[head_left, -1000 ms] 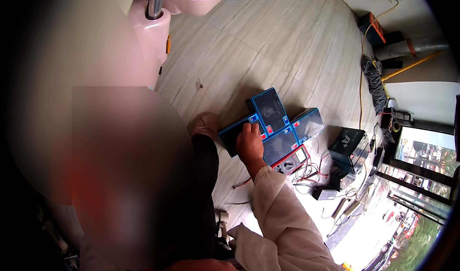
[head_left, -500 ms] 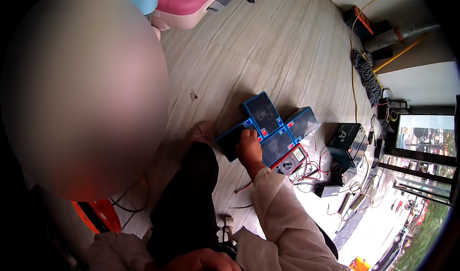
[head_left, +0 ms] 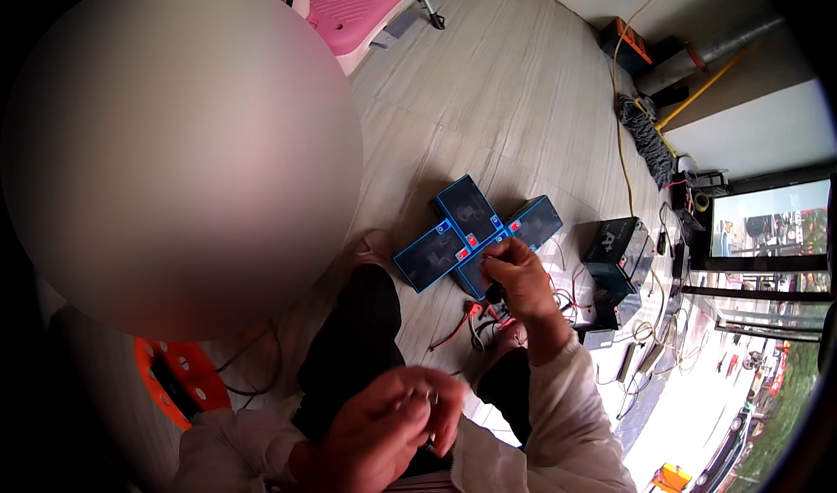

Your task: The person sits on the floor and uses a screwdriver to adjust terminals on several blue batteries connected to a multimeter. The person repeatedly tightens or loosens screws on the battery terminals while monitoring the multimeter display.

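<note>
Several black batteries with blue edges and red and blue terminals lie together on the floor, among them a left battery [head_left: 427,256], a far battery [head_left: 465,207] and a right battery [head_left: 536,218]. My right hand [head_left: 520,277] is over the near battery [head_left: 473,277], thumb and fingers pinched near its terminal end; what they hold, if anything, is hidden. My left hand [head_left: 392,423] is raised close to me, fingers curled in, with a small shiny bit at the fingertips that is too small to name.
Red and black leads [head_left: 471,314] lie by my feet. Larger dark batteries [head_left: 615,249] stand at the right beside tangled cables. An orange perforated object [head_left: 183,380] is at lower left, a pink plastic piece [head_left: 366,9] at the far left. A grey mop [head_left: 645,136] lies along the wall.
My right hand has moved right, off the left battery to over the near one. My left hand has risen into fuller view. The multimeter seen earlier is now hidden behind my right hand.
</note>
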{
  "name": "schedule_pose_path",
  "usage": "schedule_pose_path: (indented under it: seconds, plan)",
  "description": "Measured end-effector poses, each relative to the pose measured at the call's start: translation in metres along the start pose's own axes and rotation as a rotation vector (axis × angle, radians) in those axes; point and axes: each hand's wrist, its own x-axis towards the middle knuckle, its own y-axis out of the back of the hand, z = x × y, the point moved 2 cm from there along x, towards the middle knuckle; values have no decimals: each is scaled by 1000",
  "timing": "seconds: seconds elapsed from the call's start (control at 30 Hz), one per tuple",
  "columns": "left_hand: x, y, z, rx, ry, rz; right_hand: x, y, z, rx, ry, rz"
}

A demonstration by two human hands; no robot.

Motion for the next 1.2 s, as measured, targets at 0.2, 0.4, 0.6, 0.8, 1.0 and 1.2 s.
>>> schedule_pose_path:
  seconds: [0.2,0.4,0.6,0.8,1.0,1.2]
  plan:
    - [20,-18,-23,-298,83,20,-156,-66,-143,-109,189,-251]
    - [15,-30,-56,-341,142,-156,-226,-84,-141,-751,384,-206]
    - [2,-35,-63,-220,97,-105,-256,-49,-120,-125,279,44]
    - [-6,-30,-65,66,66,-76,-245,10,-73,378,309,231]
    - [-6,-30,-71,256,169,-88,-250,-27,-60,-112,729,-97]
    - [-12,-40,-70,430,250,-64,-263,-43,-64,-152,459,-142]
